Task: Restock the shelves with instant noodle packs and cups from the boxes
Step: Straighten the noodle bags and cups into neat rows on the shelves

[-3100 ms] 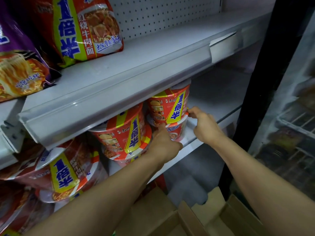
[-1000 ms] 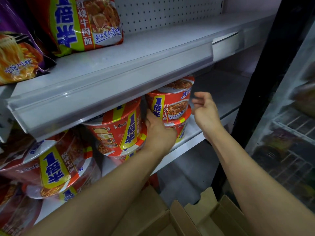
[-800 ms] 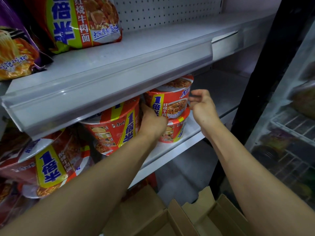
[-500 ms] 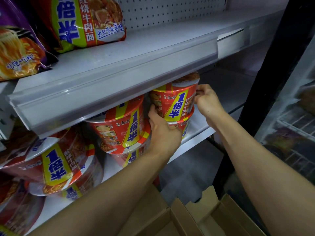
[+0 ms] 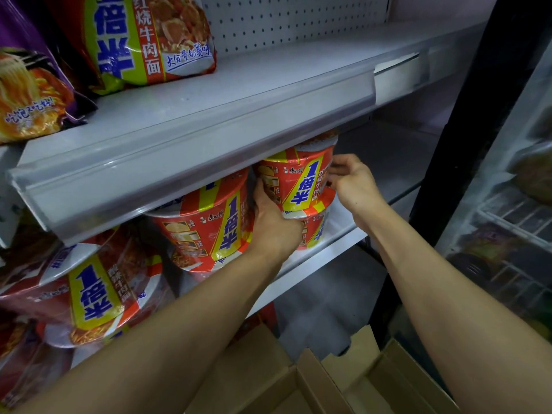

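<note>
The top noodle cup [image 5: 298, 177] stands upright on another cup [image 5: 315, 228] at the lower shelf [image 5: 334, 243], clamped between the left hand [image 5: 273, 225] and right hand [image 5: 354, 182], open shelf space lying right.

lower shelf [image 5: 385, 162] bare rightward, upper shelf lip [image 5: 209, 150] overhanging
</note>
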### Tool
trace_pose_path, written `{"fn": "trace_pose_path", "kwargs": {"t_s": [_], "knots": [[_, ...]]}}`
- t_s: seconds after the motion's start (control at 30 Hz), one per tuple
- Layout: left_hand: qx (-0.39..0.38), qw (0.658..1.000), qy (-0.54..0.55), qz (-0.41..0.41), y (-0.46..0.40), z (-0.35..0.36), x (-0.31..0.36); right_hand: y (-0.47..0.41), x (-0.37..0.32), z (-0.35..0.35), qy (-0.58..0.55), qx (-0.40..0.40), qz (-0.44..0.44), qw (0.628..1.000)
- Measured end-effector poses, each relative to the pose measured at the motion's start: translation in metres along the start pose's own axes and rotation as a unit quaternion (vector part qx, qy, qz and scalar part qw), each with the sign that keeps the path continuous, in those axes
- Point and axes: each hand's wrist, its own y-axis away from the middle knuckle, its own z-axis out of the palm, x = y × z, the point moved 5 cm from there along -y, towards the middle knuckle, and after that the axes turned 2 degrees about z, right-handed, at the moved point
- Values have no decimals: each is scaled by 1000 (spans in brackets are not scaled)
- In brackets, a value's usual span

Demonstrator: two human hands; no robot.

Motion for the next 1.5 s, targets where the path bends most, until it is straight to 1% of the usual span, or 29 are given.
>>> {"fn": "trace_pose_path", "kwargs": {"t_s": [0.3,0.47,0.53,0.63,0.7,0.93,1.13,1.2,1.3,1.4,1.5], "knots": [[-13,1000,-18,-7,0,1,-1,1,7,-1,4,-3,3,1000],[-36,999,-19,-9,5,-1,-6,7,12,-4,14,-8,10,1000],[-43,999,-13,-10,8,-3,-7,8,18,-7,34,-3,27,999],[-54,998,-21,-5,9,-5,-5,9,29,-5,33,-33,58,997],[-55,998,-21,-1,9,-4,-4,9,33,-3,34,-31,64,997],[-49,998,-26,-6,13,-2,-6,12,34,-2,43,-7,51,998],[-50,998,-36,-7,12,-6,-5,16,33,-4,61,-13,51,997],[-39,998,-44,0,10,-8,-3,16,28,-4,74,-15,36,996],[-34,999,-39,7,7,-7,1,12,20,-3,51,-22,4,998],[-42,999,-32,7,7,-3,3,14,16,1,25,-42,9,999],[-36,999,-21,10,8,-1,2,14,16,1,22,-40,6,999]]}}
